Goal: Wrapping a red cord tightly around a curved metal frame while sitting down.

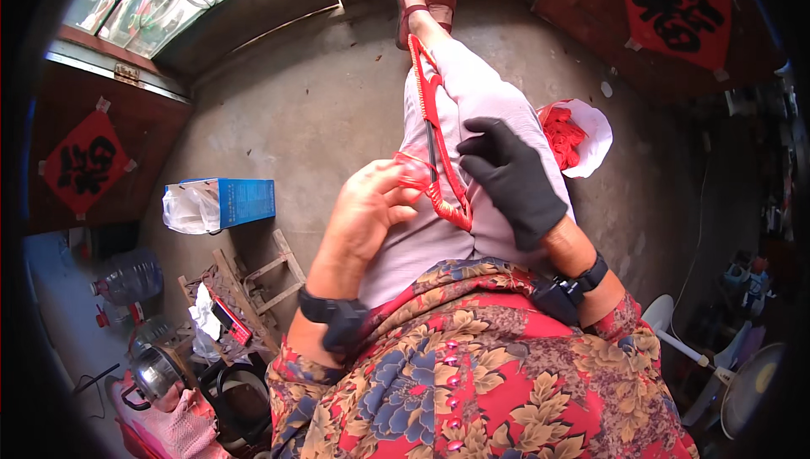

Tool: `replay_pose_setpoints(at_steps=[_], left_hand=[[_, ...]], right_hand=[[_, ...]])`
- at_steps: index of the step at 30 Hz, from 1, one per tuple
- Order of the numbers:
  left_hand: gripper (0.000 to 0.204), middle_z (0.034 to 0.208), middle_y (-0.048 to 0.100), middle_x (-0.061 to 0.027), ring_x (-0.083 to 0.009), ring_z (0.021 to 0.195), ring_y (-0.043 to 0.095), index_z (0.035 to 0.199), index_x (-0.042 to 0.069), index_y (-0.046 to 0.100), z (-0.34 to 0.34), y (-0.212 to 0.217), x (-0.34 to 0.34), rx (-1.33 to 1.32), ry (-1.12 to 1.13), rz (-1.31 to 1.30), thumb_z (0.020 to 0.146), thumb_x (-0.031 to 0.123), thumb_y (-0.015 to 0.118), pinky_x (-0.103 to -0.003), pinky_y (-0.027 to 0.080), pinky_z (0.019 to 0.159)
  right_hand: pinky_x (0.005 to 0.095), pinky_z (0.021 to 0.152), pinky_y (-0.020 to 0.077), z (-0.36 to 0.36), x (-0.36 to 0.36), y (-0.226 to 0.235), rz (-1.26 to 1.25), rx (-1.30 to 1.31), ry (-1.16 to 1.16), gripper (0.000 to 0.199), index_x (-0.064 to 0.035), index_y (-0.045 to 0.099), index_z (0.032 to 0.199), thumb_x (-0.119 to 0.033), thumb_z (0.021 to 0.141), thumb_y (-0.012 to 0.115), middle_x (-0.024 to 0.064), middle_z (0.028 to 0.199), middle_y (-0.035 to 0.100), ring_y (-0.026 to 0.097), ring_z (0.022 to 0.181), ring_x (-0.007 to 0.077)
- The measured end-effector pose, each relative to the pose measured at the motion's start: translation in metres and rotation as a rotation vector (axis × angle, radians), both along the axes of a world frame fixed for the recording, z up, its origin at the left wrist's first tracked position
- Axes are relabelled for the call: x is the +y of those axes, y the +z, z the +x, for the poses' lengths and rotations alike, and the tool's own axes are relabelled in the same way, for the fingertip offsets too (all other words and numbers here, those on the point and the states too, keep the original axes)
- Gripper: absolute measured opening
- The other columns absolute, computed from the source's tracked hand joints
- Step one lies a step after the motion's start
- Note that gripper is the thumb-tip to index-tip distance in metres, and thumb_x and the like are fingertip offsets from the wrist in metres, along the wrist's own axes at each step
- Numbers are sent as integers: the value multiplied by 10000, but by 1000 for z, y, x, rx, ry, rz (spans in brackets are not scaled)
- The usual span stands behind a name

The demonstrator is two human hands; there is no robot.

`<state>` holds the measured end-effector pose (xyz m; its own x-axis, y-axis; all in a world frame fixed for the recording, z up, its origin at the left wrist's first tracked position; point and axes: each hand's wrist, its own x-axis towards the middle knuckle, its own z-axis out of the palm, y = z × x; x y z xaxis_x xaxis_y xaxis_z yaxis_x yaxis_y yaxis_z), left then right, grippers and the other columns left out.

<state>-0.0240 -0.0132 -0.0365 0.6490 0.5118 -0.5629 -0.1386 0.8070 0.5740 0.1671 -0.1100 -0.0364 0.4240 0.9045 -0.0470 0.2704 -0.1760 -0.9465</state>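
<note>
Across my lap lies a long, narrow red frame (460,193) with a black rod (431,148) along its middle. Red cord is wound in tight ridges around parts of it, at the far end and at the near bend. My bare left hand (371,206) is beside the frame's left side, fingers curled and slightly blurred at a loose loop of thin red cord (413,170). To the right of the frame, my right hand (515,180) wears a black glove. Its fingers are bent but apart, and I see nothing between them.
A white bag (595,138) holding red material (563,136) stands by my right leg. On the floor at left are a blue box (246,201) with clear plastic inside, a wooden stool (274,269), a large clear bottle (135,278) and a metal kettle (158,375). A fan (749,387) stands at lower right.
</note>
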Motion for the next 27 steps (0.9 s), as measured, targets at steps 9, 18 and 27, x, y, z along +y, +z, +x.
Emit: replay_pose_setpoints(at_steps=[9,18,27], left_hand=[[131,826,491,-58,-103,577,492,1027,51,427,-99,100,7,-652,253,37,976,156,487,-245,482,460],[242,997,603,-61,-77,677,515,1141,14,558,-78,77,22,-12,585,490,981,188,501,-241,450,571],[357,844,618,2,-28,709,550,1061,9,564,16,9,-38,481,-131,1045,735,2,709,-181,467,623]], right_hand=[[369,906,461,-18,22,54,235,-504,267,521,-56,576,1164,-225,712,772,141,1040,646,610,1004,279],[265,743,482,-15,34,80,-105,666,343,157,19,609,917,-131,873,603,59,794,628,615,782,124],[251,611,442,-14,1,79,-230,788,172,102,-60,519,880,-158,903,534,21,685,545,538,618,108]])
